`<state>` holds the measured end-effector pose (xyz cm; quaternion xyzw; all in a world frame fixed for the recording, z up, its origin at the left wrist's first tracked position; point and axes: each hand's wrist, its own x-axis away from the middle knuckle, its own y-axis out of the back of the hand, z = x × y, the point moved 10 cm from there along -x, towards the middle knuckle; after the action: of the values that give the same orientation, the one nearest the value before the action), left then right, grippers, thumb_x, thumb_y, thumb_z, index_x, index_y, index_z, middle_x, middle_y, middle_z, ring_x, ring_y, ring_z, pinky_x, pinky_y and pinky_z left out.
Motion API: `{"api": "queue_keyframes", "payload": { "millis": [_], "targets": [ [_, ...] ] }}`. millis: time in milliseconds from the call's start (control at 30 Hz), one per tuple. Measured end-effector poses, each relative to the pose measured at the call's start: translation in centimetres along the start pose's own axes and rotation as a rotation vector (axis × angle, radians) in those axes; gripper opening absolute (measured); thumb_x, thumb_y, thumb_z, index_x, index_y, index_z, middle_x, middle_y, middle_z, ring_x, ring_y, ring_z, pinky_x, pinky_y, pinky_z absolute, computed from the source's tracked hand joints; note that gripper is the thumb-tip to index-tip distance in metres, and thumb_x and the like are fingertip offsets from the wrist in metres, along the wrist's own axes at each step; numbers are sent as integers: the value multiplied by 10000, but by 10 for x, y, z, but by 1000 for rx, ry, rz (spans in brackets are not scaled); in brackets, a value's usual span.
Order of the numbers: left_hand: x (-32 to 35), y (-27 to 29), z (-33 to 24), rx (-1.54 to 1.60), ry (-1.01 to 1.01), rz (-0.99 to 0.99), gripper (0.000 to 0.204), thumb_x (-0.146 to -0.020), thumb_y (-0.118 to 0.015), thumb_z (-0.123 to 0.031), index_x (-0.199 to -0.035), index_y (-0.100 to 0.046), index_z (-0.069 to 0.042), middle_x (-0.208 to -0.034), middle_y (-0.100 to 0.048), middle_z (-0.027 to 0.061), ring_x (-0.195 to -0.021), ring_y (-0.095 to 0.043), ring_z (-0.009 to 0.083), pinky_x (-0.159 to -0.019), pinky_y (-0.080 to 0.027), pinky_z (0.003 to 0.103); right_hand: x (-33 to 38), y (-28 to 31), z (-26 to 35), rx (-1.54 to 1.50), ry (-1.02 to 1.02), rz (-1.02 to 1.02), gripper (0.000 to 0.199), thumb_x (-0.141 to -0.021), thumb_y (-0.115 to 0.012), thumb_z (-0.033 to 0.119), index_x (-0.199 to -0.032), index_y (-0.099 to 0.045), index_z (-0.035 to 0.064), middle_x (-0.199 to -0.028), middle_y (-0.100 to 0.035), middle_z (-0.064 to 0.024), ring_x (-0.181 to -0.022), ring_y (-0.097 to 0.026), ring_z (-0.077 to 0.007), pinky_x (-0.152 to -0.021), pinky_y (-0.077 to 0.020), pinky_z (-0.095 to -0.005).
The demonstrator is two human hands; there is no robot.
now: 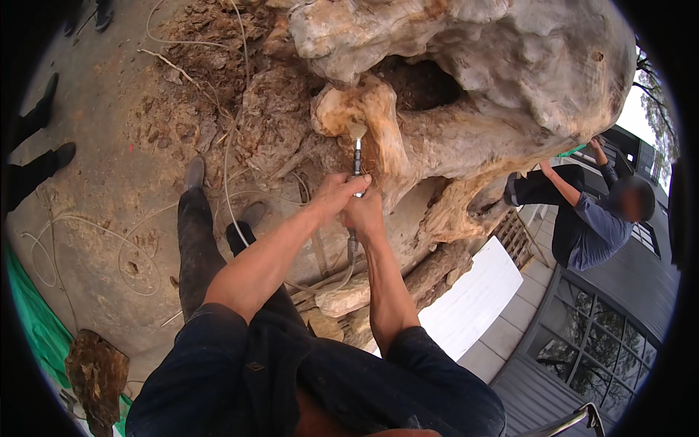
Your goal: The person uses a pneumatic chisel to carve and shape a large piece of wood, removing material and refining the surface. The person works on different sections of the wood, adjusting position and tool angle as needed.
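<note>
Both my hands are closed around a slim silver-and-black hand-held carving tool point(357, 154) with a cable or hose running from its rear end. My left hand point(333, 195) grips its shaft from the left, nearer the tip. Just behind it, my right hand point(365, 215) wraps the body of the tool. The tip, pale and fan-shaped, meets a rounded knob of wood point(375, 120) on a huge gnarled trunk point(466, 135); its exact kind is too small to tell. Beside the knob, a dark hollow point(422, 81) opens in the wood.
Loose bark and soil point(196, 95) lie left of the trunk. A thin hose point(109, 227) loops across the concrete. Logs point(429, 273) and a white board point(477, 298) lie to the right. Another person point(608, 222) works at the trunk's far right. Someone's dark shoes point(64, 154) show at left.
</note>
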<state>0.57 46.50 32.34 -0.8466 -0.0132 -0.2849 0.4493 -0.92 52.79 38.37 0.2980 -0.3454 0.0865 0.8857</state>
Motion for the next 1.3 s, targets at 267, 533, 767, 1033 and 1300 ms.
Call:
{"api": "queue_keyframes", "payload": {
  "millis": [267,533,767,1033,1300],
  "targets": [
    [11,-14,31,-62,60,55,378,-994,-707,-415,-966,-654,-42,-786,-630,39,-556,-598,146,-421,-441,311,15,16,-40,-51,-104,-16,28,-876,-610,14,-889,-622,-8,-670,-609,-59,-481,-558,-147,-417,-392,-306],
    [32,-19,54,-1,78,23,357,-999,-710,-394,-959,-671,-42,-836,-646,24,-652,-607,110,-511,-466,293,33,25,-63,-11,-126,-32,90,-875,-679,74,-910,-643,1,-672,-614,-44,-512,-565,-131,-444,-421,-300],
    [10,-5,4,84,-9,-38,350,-983,-717,-382,-946,-698,-35,-852,-673,23,-735,-616,98,-543,-459,296,2,8,1,62,57,13,92,-867,-643,70,-861,-647,-22,-624,-615,-68,-477,-567,-150,-439,-406,-334],
    [-9,-5,2,144,-35,-44,353,-996,-718,-365,-1034,-704,-14,-932,-681,28,-802,-624,105,-667,-501,295,-7,9,21,123,29,13,130,-862,-695,126,-921,-648,21,-644,-581,-17,-495,-521,-107,-431,-358,-295],
    [-9,-18,0,135,-43,11,365,-1004,-719,-365,-1082,-697,-9,-950,-680,32,-817,-633,112,-667,-516,295,-7,16,19,110,12,65,87,-868,-649,86,-895,-625,8,-622,-575,-31,-475,-527,-125,-424,-358,-298]
  ]
}}
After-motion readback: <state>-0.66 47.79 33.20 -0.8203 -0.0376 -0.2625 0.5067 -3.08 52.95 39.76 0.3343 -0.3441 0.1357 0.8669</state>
